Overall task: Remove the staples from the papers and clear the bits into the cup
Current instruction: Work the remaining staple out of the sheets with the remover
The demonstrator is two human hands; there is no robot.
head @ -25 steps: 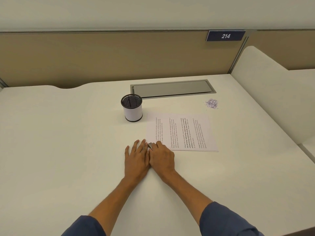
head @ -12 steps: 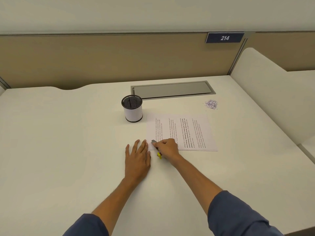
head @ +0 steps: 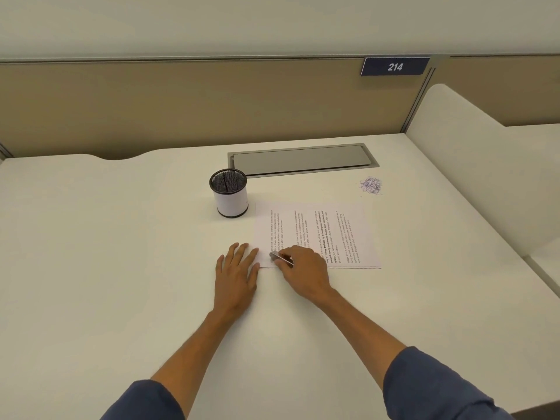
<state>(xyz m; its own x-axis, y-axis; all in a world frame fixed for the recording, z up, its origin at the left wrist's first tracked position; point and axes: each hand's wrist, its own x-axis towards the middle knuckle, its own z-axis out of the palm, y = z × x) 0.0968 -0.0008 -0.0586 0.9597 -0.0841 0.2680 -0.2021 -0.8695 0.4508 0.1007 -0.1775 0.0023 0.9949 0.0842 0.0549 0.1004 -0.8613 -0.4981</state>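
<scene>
Our white desk (head: 91, 268) and what lies on it.

Toward the back edge at the middle we see a grey flap (head: 303, 159) set flush into the top, and just in front of its left end stands a mesh cup (head: 229, 194). The printed papers (head: 339, 237) lie flat right of the cup, near the middle. A small heap of bits (head: 371, 186) sits behind the papers toward the right edge. Our left hand (head: 238, 274) rests flat on the desk at the papers' near left corner.
</scene>
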